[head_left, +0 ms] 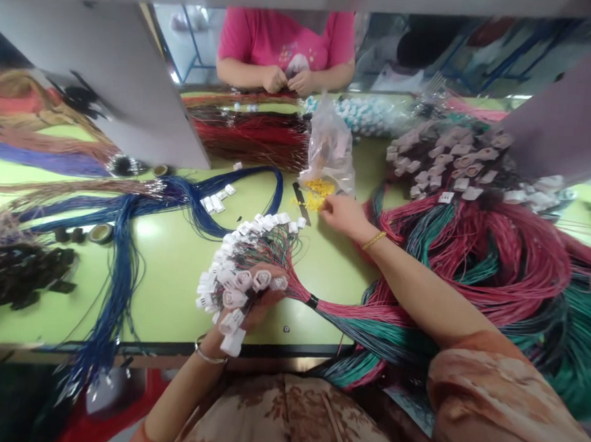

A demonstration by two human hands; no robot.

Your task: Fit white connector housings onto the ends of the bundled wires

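Note:
My left hand (pixel 266 304) is wrapped round a wire bundle (pixel 299 286) near its end, partly hidden by white plastic connectors (pixel 233 264) that fan out over it. Pink, green and dark wires run from there to the right, gathered by a black tape band (pixel 312 301). Out in front, my right hand (pixel 344 216) has its fingertips pinched together at the edge of a small heap of yellow pieces (pixel 319 189). Whatever those fingertips hold is too small to make out. A clear plastic bag (pixel 330 143) stands open-mouthed against the yellow heap.
Blue wires (pixel 126 257) hang over the table's front edge at left, near dark connectors (pixel 26 278) and a tape roll (pixel 100 234). Large pink and green wire coils (pixel 498 260) fill the right. Across the table sits a person in a pink shirt (pixel 286 44), hands together.

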